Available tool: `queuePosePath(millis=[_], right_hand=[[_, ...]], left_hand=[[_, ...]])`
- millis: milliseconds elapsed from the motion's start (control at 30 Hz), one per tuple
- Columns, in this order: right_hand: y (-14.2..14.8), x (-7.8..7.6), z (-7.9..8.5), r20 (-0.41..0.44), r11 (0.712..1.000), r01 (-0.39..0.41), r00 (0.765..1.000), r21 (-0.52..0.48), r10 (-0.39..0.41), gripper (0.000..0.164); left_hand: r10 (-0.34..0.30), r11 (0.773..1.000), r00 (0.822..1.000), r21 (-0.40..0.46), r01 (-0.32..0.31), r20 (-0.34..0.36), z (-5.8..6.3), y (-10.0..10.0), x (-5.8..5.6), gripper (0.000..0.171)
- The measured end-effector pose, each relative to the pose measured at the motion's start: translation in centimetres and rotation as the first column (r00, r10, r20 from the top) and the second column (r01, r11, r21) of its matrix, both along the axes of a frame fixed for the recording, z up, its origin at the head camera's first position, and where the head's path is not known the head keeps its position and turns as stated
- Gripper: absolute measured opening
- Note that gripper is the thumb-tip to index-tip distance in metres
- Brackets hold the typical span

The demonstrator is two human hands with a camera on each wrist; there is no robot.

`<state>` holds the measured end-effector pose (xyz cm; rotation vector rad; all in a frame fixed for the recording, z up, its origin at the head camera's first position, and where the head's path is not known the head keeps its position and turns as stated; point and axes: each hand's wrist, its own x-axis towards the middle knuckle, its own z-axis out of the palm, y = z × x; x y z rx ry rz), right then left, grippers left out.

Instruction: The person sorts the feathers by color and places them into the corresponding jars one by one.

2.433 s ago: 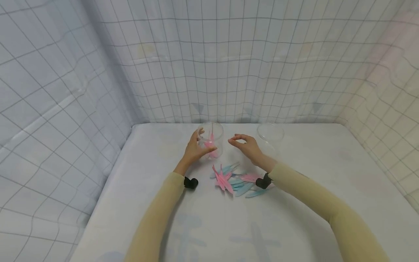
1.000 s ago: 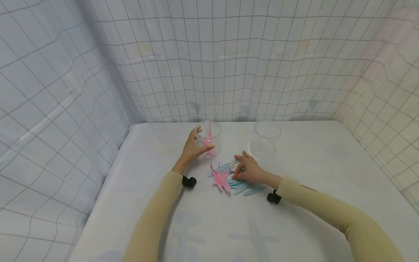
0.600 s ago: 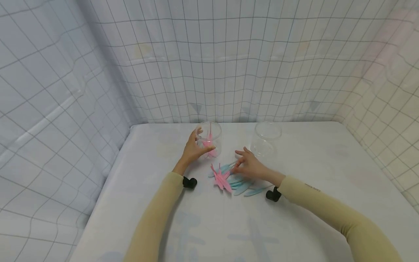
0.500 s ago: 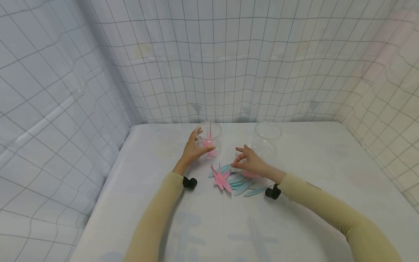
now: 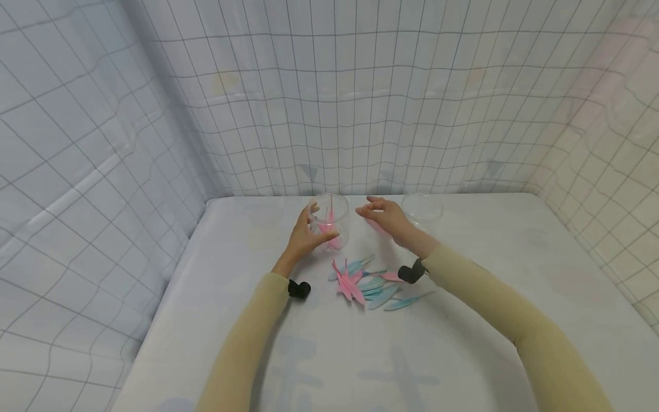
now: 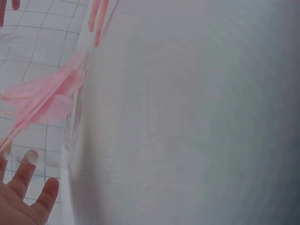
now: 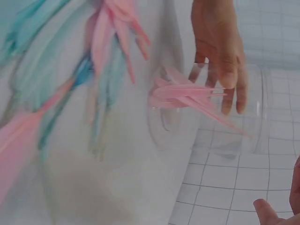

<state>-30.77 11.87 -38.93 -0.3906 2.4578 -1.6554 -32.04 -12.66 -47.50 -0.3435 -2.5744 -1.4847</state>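
My left hand [image 5: 304,236] holds a clear cylindrical jar [image 5: 344,230], thumb in front and fingers round its far left side. Several pink feathers [image 7: 180,96] stand inside this jar, seen through its wall in the right wrist view. To the right of the jar, above the table, my right hand [image 5: 388,218] pinches a pink feather [image 5: 379,228], which is partly hidden under the hand. Nearer the person lies a loose pile of pink feathers [image 5: 351,286] and blue feathers [image 5: 383,296].
A second clear jar [image 5: 423,208] stands behind the right hand, partly covered by it. The white table [image 5: 247,343] meets grid-patterned curtains [image 5: 360,131] at the back and sides.
The right hand went down to the pile, then rose with a pink feather and moved back toward the held jar. The left hand and its jar have stayed in place.
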Motion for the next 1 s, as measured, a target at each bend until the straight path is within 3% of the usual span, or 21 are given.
queuePosePath(millis=[233, 400, 667, 833, 1000], right_hand=[[-3.5, -2.2, 3.0, 0.034, 0.979, 0.084, 0.996, -0.185, -0.079, 0.039], [-6.0, -3.5, 4.0, 0.006, 0.947, 0.179, 0.983, -0.268, -0.184, 0.037], [-8.3, -5.0, 2.4, -0.051, 0.905, 0.257, 0.955, -0.338, -0.291, 0.033], [-8.4, -5.2, 1.1, -0.07, 0.909, 0.26, 0.952, -0.326, -0.298, 0.03], [-7.6, -5.0, 0.5, -0.029, 0.92, 0.245, 0.963, -0.305, -0.266, 0.033]], left_hand=[[0.0, 1.0, 1.0, 0.016, 0.0, 0.016, 0.2, -0.4, 0.1, 0.101], [-0.003, 1.0, 1.0, 0.022, 0.002, 0.009, 0.0, -0.3, 0.0, 0.102], [-0.01, 1.0, 1.0, 0.025, 0.01, 0.006, -0.2, 0.6, 0.1, 0.1], [-0.027, 0.999, 1.0, 0.03, 0.027, 0.003, -0.2, 1.4, 0.1, 0.099], [-0.047, 0.999, 0.999, 0.022, 0.047, -0.005, -0.2, 1.8, 0.1, 0.1]])
